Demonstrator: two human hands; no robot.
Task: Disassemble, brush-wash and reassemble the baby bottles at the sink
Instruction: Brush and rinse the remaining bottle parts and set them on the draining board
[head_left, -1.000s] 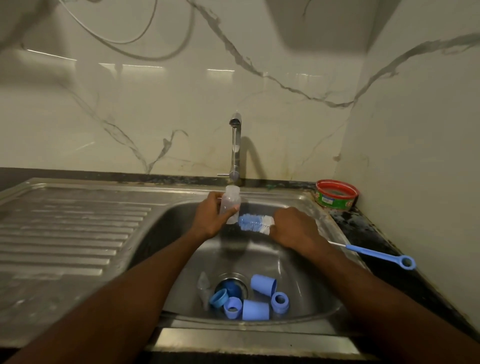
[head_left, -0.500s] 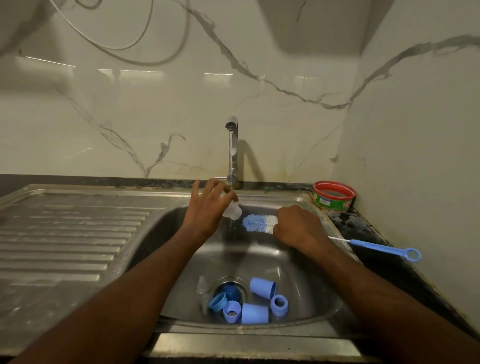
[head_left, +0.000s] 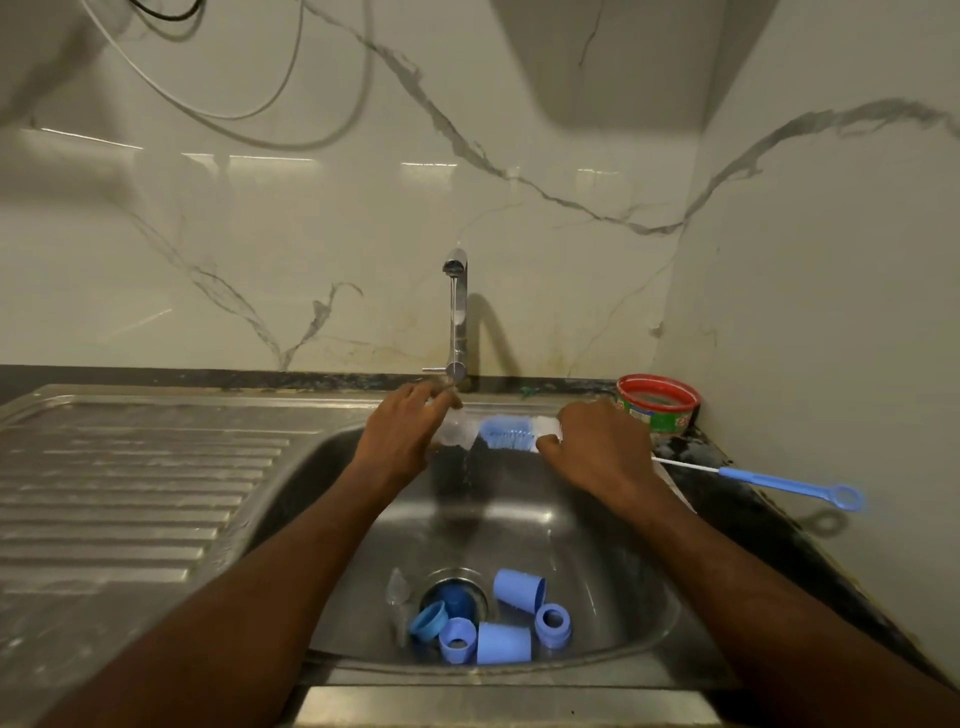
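Your left hand (head_left: 402, 434) is curled round the small clear bottle (head_left: 453, 427), which lies tipped on its side under the tap (head_left: 456, 312), with its mouth toward the brush. Your right hand (head_left: 597, 447) is closed round the bottle brush (head_left: 506, 434) just behind its blue bristles, and the long handle trails out to the right over the table (head_left: 779, 525).

Expect the bottle to be light, thin-walled and slick when wet, so grip it round the middle of the body, not at the rim. The bristles are soft but the wire stem is springy; holding it close to the head gives you control. Whether the bristles have entered the bottle's mouth I can't quite make out.

The steel sink (head_left: 597, 561) is wet and sloped toward the drain, where blue caps and rings (head_left: 501, 618) and a clear teat (head_left: 397, 592) lie clustered. A ribbed draining board (head_left: 130, 493) lies to the left, and a red-rimmed tub (head_left: 658, 405) stands in the right corner against marble walls.
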